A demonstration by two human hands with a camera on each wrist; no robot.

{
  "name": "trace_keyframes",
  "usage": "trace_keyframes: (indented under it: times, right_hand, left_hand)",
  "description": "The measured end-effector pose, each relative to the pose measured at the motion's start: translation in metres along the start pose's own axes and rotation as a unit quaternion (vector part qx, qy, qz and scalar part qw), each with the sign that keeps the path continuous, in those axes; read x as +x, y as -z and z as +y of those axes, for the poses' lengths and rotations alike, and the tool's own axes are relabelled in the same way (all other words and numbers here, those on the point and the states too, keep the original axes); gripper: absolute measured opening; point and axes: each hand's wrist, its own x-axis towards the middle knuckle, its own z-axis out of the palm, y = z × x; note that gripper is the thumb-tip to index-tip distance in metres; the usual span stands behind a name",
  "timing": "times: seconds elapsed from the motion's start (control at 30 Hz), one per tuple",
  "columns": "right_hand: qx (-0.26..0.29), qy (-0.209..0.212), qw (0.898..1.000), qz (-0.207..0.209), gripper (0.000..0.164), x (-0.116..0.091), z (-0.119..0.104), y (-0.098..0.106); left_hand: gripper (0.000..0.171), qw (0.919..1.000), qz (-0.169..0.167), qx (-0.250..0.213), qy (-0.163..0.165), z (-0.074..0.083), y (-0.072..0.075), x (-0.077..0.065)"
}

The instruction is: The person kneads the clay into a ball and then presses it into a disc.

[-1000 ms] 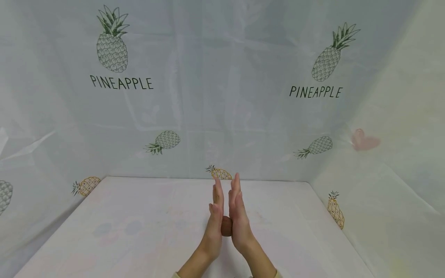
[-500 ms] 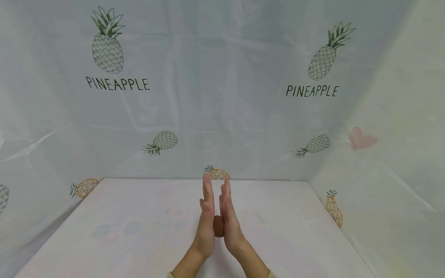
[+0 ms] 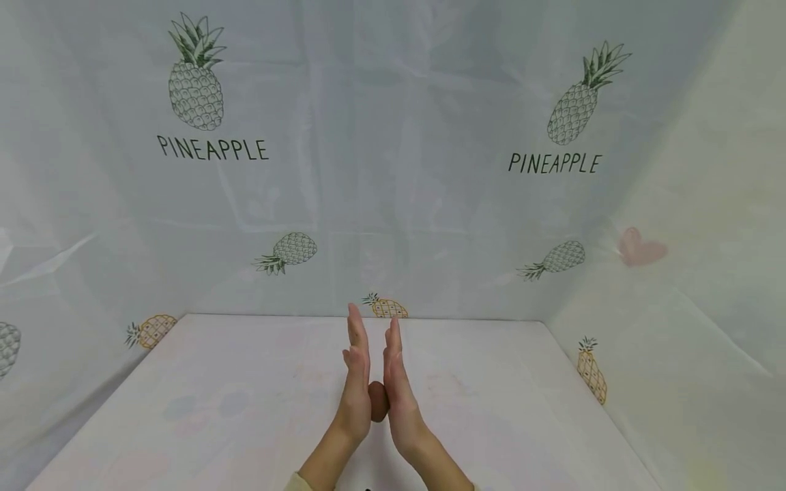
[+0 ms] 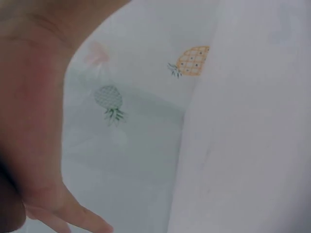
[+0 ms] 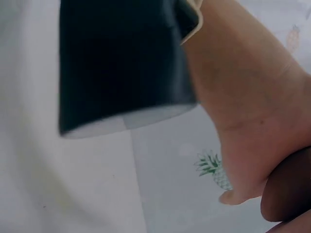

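Observation:
A smooth brown lump, rounded and slightly longer than wide, sits between two facing palms in the head view. My left hand presses it from the left, fingers straight and pointing away from me. From the other side my right hand presses it, also with straight fingers. The fingertips stand apart, and the left ones reach a little farther than the right. In the right wrist view the brown lump shows at the lower right against a palm. Its material is not certain, though it resembles modelling clay.
Beneath the hands lies a white table surface with faint coloured marks. Behind it hangs a pale curtain printed with pineapples, which also runs along both sides. A dark band-like object fills the upper part of the right wrist view.
Both hands and the brown lump have shifted left. The left hand has slid forward and the right hand slightly back against each other. The lump now looks a little longer.

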Motion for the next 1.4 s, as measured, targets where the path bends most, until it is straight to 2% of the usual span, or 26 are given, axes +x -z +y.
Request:
trace_keyframes:
  times: [0.27, 0.47, 0.6, 0.83, 0.93, 1.17, 1.4]
  right_hand:
    - [-0.004, 0.014, 1.0, 0.014, 0.055, -0.002, -0.008, 0.004]
    - [-0.002, 0.023, 0.999, 0.024, 0.055, -0.002, -0.012, 0.01]
    - [0.003, 0.016, 0.999, 0.035, 0.056, -0.001, -0.015, 0.015]
    - [0.014, -0.005, 0.999, 0.048, 0.057, 0.001, -0.014, 0.022]
    - [0.025, -0.008, 0.999, 0.043, 0.056, 0.002, -0.012, 0.024]
    - [0.054, -0.012, 0.998, 0.024, 0.053, 0.005, -0.007, 0.022]
    - [0.049, -0.021, 0.999, 0.001, 0.052, 0.003, 0.001, 0.011]
  left_hand:
    - [0.062, 0.9996, -0.016, 0.001, 0.023, -0.007, -0.005, -0.002]
    - [0.058, 0.9992, -0.031, -0.002, 0.027, -0.009, -0.013, -0.006]
    - [0.056, 0.9988, -0.043, -0.01, 0.021, -0.007, -0.018, -0.008]
    - [0.056, 0.9989, -0.043, -0.003, 0.018, -0.004, -0.024, -0.014]
    - [0.057, 0.9988, -0.046, -0.003, 0.016, 0.0, -0.026, -0.016]
    - [0.059, 0.9985, -0.051, 0.01, -0.018, 0.012, -0.026, -0.016]
    - [0.062, 0.9991, -0.038, -0.006, -0.018, 0.016, -0.017, -0.01]
